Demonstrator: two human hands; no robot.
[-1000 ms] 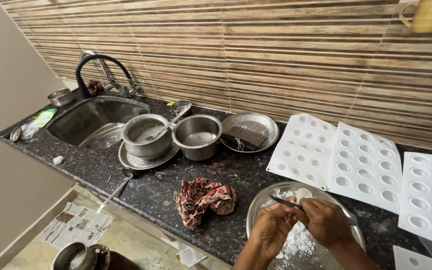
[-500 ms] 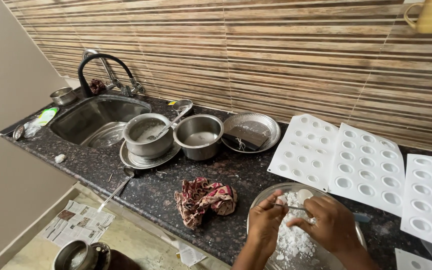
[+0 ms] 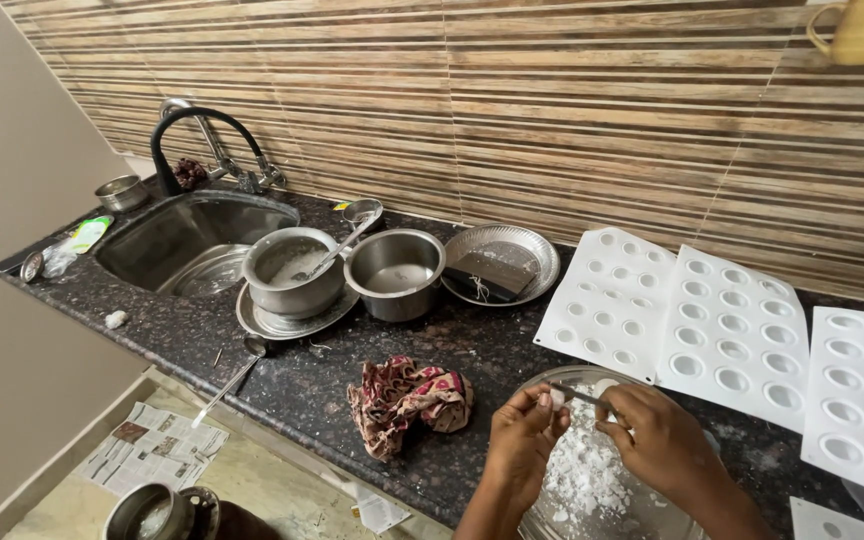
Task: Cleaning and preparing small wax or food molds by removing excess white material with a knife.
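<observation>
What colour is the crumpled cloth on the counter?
Dark red with cream patterning, crumpled cloth; seen in the head view.

A steel sink point(image 3: 167, 240) sits at the far left under a black curved tap point(image 3: 187, 125). Beside it, a pot with a ladle point(image 3: 292, 270) stands on a steel plate, touching a second pot point(image 3: 397, 272). A round steel dish point(image 3: 502, 262) lies behind. A crumpled red cloth point(image 3: 407, 397) rests near the counter edge, and newspaper point(image 3: 157, 450) lies on the floor.
</observation>
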